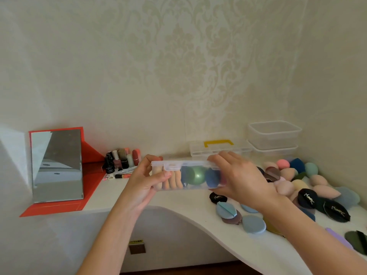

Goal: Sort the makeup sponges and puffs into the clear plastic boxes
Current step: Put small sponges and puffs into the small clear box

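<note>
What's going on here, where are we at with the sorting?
A person holds a clear box up over the shelf, the left hand gripping one end and the right hand the other, with fingers over the lid. It already holds beige, green and blue sponges. A pile of loose sponges and puffs lies on the shelf to the right, with empty boxes stacked behind.

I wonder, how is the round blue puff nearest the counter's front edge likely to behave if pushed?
The blue puff lies flat, so it would probably slide, not roll. It looks thin and soft, so likely light and bendy. It sits near the counter edge, so a forward push might drop it.
</note>
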Demonstrator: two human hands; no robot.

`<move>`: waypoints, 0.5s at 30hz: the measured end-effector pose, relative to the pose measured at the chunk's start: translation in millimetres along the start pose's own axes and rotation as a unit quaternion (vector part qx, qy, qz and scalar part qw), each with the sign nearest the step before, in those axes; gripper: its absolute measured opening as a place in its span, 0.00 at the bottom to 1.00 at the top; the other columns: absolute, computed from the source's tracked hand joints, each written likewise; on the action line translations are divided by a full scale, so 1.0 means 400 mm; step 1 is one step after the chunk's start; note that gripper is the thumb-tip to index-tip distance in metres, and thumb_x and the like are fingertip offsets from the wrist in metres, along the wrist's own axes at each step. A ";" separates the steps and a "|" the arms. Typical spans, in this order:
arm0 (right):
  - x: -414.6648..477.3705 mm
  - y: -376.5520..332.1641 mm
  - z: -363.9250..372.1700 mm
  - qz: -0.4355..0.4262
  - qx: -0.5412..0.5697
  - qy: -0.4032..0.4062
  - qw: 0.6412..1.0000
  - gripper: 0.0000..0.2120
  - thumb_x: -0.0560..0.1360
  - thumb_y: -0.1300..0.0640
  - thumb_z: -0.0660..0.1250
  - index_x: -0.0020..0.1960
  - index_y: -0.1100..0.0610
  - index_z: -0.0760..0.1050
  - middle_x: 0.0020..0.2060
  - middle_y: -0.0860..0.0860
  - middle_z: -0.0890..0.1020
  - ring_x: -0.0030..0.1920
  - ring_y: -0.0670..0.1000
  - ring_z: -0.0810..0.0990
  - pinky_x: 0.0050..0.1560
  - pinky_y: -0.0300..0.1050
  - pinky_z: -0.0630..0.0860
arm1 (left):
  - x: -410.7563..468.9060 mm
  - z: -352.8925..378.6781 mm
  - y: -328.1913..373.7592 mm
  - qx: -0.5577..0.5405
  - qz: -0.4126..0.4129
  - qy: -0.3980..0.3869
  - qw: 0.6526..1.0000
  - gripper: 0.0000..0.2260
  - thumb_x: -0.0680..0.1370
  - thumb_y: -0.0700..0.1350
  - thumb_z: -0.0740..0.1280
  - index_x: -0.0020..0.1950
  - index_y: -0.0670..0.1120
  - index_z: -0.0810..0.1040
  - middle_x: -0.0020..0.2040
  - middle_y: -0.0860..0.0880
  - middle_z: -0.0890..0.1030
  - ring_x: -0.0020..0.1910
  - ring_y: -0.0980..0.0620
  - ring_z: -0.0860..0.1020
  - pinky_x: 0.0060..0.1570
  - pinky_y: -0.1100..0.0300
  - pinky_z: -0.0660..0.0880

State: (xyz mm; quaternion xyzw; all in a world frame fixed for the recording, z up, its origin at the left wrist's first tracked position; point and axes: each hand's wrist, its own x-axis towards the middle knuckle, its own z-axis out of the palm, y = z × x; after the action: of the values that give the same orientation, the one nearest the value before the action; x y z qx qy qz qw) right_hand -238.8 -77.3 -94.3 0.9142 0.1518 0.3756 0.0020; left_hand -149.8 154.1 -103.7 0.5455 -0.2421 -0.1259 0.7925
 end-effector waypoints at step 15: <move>0.128 -0.098 0.250 -0.008 0.076 -0.077 0.994 0.22 0.58 0.53 0.77 0.49 0.53 0.74 0.38 0.47 0.77 0.35 0.51 0.74 0.32 0.41 0.69 | -0.032 -0.253 -0.054 0.610 0.204 0.092 0.760 0.30 0.62 0.47 0.80 0.60 0.49 0.73 0.55 0.55 0.74 0.54 0.62 0.70 0.50 0.71 0.66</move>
State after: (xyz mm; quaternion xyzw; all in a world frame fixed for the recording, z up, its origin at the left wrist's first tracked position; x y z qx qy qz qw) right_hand -146.5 -14.5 -135.5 0.9367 0.1870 0.2912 -0.0530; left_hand -106.3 233.2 -156.0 0.8602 -0.2989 0.2641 0.3179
